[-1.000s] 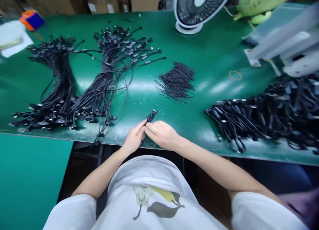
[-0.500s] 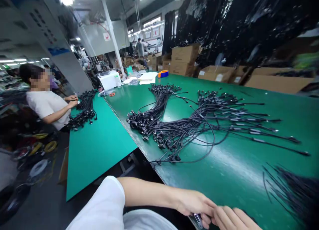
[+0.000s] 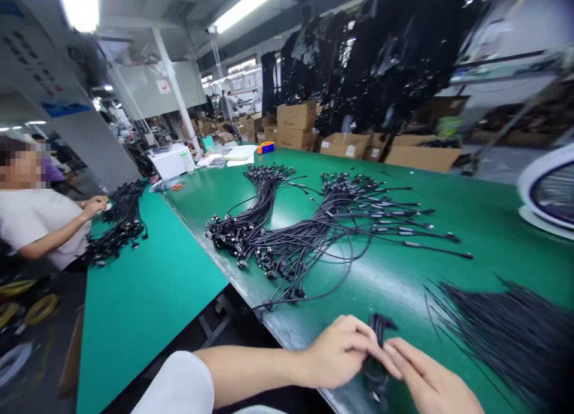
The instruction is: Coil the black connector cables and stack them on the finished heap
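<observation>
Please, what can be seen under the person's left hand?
A black bundle is in the left hand: parts show above and below the hand, with the green table behind. The bundle's middle is covered and cannot be seen.

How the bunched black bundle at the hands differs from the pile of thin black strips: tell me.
Place: the black bundle is in the left hand, with the right hand close against it; the strip pile lies on the green table, clear of both hands.
Shape: the black bundle is bunched up compactly; the strip pile spreads out in long, thin, loose pieces.
Both are black.
</observation>
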{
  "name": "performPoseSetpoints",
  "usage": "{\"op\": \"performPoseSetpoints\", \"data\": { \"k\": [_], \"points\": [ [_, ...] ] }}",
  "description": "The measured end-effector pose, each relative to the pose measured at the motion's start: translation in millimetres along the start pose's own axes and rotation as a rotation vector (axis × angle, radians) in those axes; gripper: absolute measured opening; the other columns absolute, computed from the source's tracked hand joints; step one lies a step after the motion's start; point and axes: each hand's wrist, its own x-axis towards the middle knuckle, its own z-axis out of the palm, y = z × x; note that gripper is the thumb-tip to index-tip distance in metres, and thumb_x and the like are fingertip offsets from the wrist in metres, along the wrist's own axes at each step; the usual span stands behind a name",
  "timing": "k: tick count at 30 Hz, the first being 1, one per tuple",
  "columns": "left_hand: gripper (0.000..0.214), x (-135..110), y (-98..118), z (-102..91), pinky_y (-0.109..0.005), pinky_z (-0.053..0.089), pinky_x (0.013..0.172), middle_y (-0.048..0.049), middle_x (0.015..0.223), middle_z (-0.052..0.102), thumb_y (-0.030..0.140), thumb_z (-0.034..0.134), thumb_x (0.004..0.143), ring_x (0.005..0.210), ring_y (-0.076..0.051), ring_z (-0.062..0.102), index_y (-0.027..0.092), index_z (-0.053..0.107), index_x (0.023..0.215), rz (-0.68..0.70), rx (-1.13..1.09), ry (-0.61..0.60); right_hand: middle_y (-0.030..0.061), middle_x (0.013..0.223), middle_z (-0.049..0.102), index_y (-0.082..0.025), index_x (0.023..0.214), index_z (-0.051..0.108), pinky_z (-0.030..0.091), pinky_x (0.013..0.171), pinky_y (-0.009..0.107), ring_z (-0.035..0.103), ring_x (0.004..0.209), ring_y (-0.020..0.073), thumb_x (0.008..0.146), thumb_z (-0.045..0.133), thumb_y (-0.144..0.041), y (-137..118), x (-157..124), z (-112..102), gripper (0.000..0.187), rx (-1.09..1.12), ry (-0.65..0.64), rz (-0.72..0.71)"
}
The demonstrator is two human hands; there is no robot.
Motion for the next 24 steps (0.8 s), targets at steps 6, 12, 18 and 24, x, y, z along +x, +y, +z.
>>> {"op": "performPoseSetpoints", "data": {
  "k": [6, 12, 18, 24],
  "points": [
    [0.033, 2, -1, -12.4, -0.037, 0.042, 0.098, -0.0064, 0.091, 0.059, 0.012, 0.046, 0.079, 0.098, -0.021, 0.054, 0.019, 0.077, 0.090, -0.121, 0.167, -0.140, 0.0043, 0.072, 0.070, -0.025, 0.065, 0.063, 0.052, 0.065, 0.031, 0.065, 0.068, 0.0229, 0.083, 0.043, -0.052, -20, -23, 1, 0.038, 0.193, -0.027, 0.026],
    [0.034, -12, 34, -10.5, -0.034, 0.043, 0.089, -0.0067, 0.092, 0.053, 0.037, 0.050, 0.091, 0.091, -0.020, 0.054, 0.019, 0.078, 0.084, 0.041, 0.148, -0.296, 0.0003, 0.060, 0.052, -0.019, 0.058, 0.047, 0.038, 0.062, 0.027, 0.048, 0.063, 0.0158, 0.082, 0.042, -0.042, -30, -26, -1, 0.034, 0.408, -0.063, 0.130],
    [0.032, -11, 22, -7.4, -0.033, 0.045, 0.086, -0.0049, 0.096, 0.058, 0.032, 0.069, 0.080, 0.087, -0.018, 0.055, 0.021, 0.065, 0.109, -0.095, 0.035, -0.082, -0.0063, 0.053, 0.030, -0.019, 0.066, 0.044, 0.020, 0.048, 0.022, 0.022, 0.047, 0.0079, 0.081, 0.048, -0.047, -32, -29, -8, 0.032, 0.828, -0.136, 0.227],
    [0.031, -6, 27, 1.6, -0.033, 0.044, 0.093, -0.0073, 0.103, 0.059, 0.033, 0.061, 0.087, 0.101, -0.021, 0.054, 0.018, 0.066, 0.114, -0.147, 0.118, -0.154, 0.0091, 0.086, 0.063, -0.015, 0.091, 0.060, 0.039, 0.070, 0.028, 0.055, 0.082, 0.0184, 0.097, 0.033, -0.031, -40, -40, 3, 0.031, 0.092, 0.113, 0.032]
  ]
}}
